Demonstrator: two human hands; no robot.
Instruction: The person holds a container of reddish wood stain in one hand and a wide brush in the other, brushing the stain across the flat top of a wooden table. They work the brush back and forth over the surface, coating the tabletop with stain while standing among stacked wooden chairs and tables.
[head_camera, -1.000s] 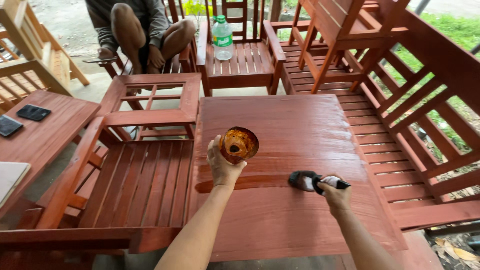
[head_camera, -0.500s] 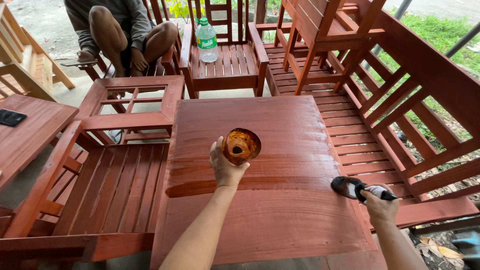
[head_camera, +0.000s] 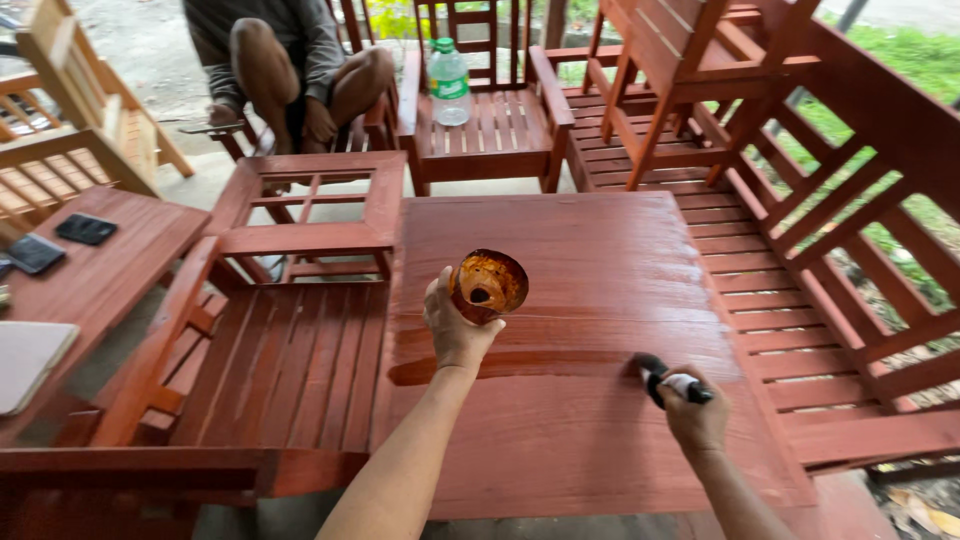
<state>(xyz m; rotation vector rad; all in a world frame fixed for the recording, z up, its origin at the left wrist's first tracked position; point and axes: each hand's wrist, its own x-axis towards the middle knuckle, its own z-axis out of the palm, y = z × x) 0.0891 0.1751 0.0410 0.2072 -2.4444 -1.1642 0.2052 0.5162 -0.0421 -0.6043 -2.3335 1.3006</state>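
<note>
Now the brush (head_camera: 662, 375) is gripped in the right hand (head_camera: 694, 418), bristles pointing up-left of the fingers onto the tabletop (head_camera: 600, 260); the stain container (head_camera: 487, 284) (held above) is clasped by the left hand (head_camera: 455, 325).

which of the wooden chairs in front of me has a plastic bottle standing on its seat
The red slatted armchair straight beyond the table's far edge: a clear bottle with a green cap stands on its seat. The other chairs' seats carry no bottle.
</note>
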